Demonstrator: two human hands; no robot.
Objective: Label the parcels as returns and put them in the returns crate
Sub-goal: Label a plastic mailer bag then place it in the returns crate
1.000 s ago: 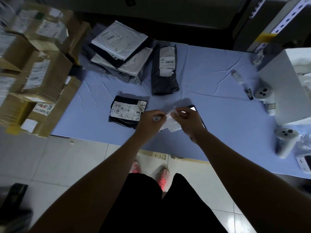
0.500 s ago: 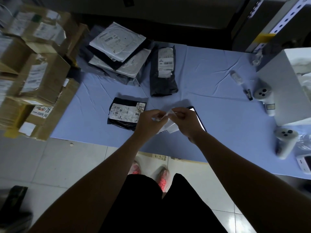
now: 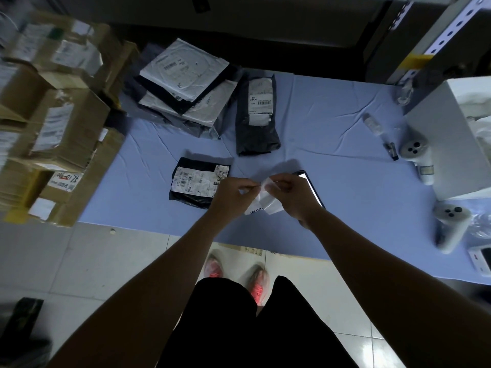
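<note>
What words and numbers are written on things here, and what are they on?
"MXRC 03": label on the long parcel.
"022": label on the small parcel; its smaller print is unclear.
"退回", partly hidden: sheet pinched by the left hand and right hand.
Red handwriting on the box: too blurred to read.
Print on the mailers: too small to read.

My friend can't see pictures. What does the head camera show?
A person's left hand and right hand pinch a small white label sheet over a blue table. A small black parcel lies left of the hands; a longer dark parcel and a parcel stack lie farther back, cardboard boxes at left.
</note>
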